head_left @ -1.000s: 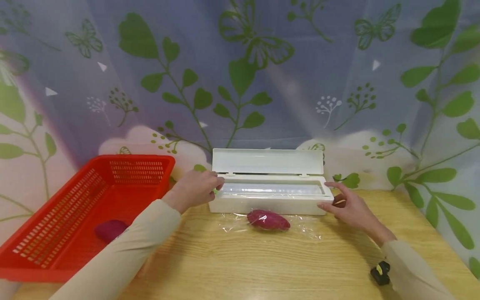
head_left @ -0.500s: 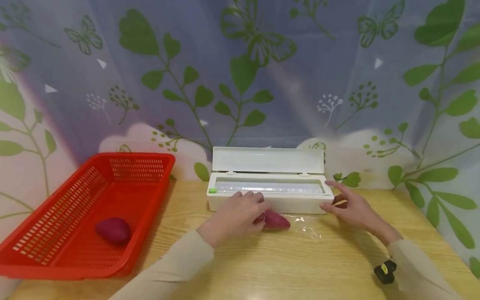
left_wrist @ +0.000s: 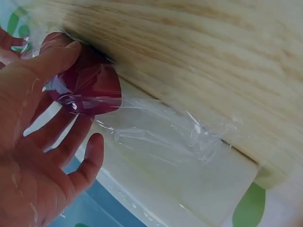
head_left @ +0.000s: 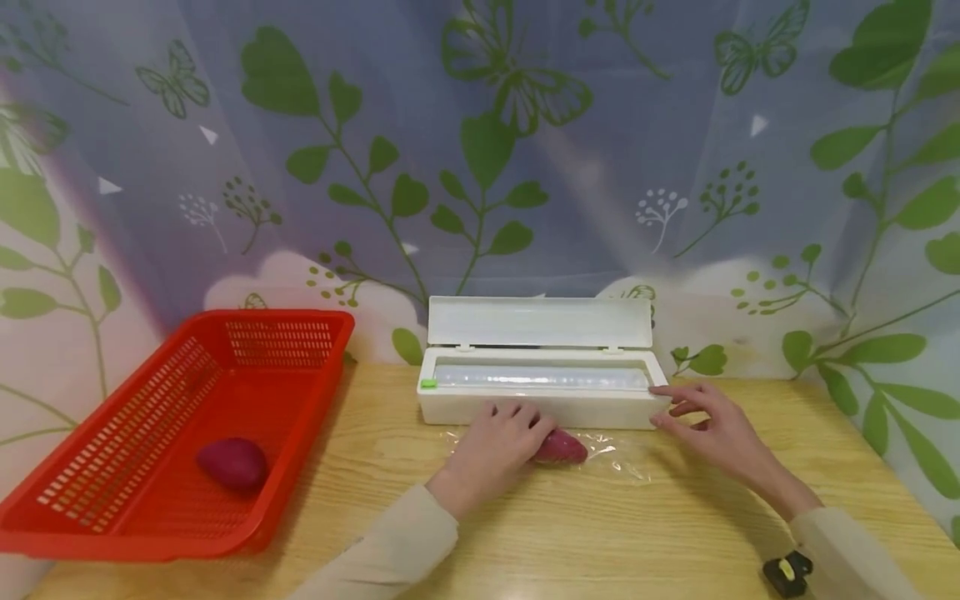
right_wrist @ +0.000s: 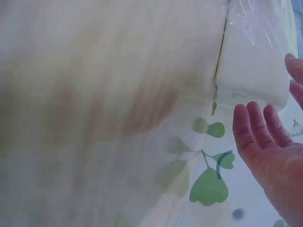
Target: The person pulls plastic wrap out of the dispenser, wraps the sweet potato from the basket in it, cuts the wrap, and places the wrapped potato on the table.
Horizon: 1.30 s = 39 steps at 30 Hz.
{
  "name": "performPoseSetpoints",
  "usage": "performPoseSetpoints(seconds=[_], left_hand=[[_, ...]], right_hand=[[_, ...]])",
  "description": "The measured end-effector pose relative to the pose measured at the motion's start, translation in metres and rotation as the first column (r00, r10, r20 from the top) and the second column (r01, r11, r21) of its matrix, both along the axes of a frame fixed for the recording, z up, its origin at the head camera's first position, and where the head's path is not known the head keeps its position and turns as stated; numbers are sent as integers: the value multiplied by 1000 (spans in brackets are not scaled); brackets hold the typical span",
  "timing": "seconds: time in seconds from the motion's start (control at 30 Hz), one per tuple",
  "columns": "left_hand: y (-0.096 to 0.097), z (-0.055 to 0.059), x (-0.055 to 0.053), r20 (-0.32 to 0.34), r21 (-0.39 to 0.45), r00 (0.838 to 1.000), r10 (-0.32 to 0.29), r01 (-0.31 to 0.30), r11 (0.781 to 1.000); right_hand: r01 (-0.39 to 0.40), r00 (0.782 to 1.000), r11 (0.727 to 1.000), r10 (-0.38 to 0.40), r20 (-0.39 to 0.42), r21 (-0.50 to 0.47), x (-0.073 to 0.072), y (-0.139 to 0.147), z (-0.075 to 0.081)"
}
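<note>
A purple sweet potato (head_left: 561,447) lies under clear cling film (head_left: 618,458) in front of a white cling film dispenser (head_left: 465,408). My left hand (head_left: 493,454) grips the sweet potato at its left part, hiding that end in the head view. In the left wrist view, the thumb lies on one side of the sweet potato (left_wrist: 102,90) and fingers on the other, with film stretched across it. At the dispenser's right end, my right hand (head_left: 716,425) rests index finger and thumb by the corner, fingers relaxed. The right wrist view shows its other fingers (right_wrist: 258,125) loosely extended.
The dispenser's lid (head_left: 540,322) stands raised, showing the film roll (head_left: 540,377); a green slider (head_left: 428,384) sits at its left. A red basket (head_left: 300,433) holds another sweet potato (head_left: 234,463). A patterned curtain (head_left: 600,208) hangs behind the wooden table (head_left: 585,542).
My left hand has left the green slider at the dispenser's left end, moved right and down, and taken hold of the sweet potato. My right hand stays by the right end, its fingers slightly shifted.
</note>
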<state>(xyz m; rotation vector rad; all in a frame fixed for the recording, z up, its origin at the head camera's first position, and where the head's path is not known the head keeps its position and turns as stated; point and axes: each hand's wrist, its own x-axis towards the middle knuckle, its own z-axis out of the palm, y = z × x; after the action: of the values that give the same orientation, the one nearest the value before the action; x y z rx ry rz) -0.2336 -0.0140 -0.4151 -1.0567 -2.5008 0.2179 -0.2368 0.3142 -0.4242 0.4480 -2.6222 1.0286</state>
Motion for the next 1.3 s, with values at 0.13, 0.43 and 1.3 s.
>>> performPoseSetpoints(seconds=[0.13,0.43,1.3], left_hand=[[-2,1,2,68,19,998,-9,8,1000],[-13,10,13,341,141,937,-75,28,990],[-21,6,16,589,219,800,-112,-24,976]], right_hand=[[-53,996,997,49,-73,-52,10,1,-5],[-189,972,974,204,118,-128,32,8,1],[-185,962,944,118,247,273,31,-46,18]])
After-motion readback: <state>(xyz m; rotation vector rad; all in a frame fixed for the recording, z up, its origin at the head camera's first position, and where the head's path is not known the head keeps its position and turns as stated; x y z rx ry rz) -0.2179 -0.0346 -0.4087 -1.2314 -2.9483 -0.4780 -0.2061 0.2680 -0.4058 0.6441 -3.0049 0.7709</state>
